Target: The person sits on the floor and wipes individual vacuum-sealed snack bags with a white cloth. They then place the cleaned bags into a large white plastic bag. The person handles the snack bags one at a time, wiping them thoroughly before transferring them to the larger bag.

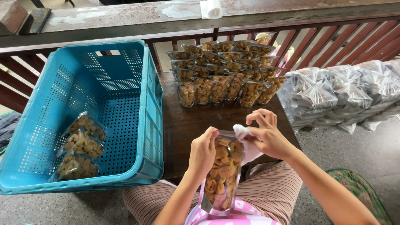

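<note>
While the left hand (pixel 203 152) is gripping the upper left side of a clear pouch of fried snacks (pixel 222 175), thumb and fingers closed around it, the right hand (pixel 266 135) is pinching a white cloth (pixel 246 143) against the pouch's top right corner, its fingers curled shut on the fabric. The pouch is standing upright between both hands, its long axis running from the lap up toward the near edge of the dark wooden table (pixel 183 125), with the left hand carrying it and the right working at its mouth. Further out, rows of filled pouches (pixel 225 75) are standing at the table's far edge, well apart from the hands. A blue perforated crate (pixel 125 104) is sitting tilted off the table's left edge, holding three pouches (pixel 81 146) at its near left corner. Tied clear bags (pixel 341 89) are lying stacked beyond the right edge, before a railing (pixel 125 23)
</note>
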